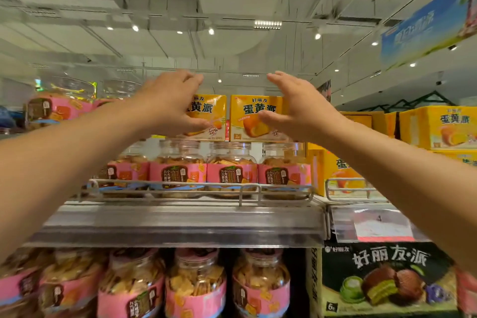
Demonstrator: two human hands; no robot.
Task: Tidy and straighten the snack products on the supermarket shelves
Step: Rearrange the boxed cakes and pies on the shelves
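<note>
While both hands reach up, left hand [170,103] w/ fingers curved, spread, covers left yellow box [206,117]; touching or not, can't tell. Right yellow box [251,117] beside it, both atop jars [231,168]. Right hand [299,108] spread, holding nothing. Boxes prob. light, stiff cardboard; take by sides.

Your left hand [167,103] and right hand [299,108] reach, fingers spread, toward two yellow boxes [247,116] stacked atop jars [232,168].
</note>
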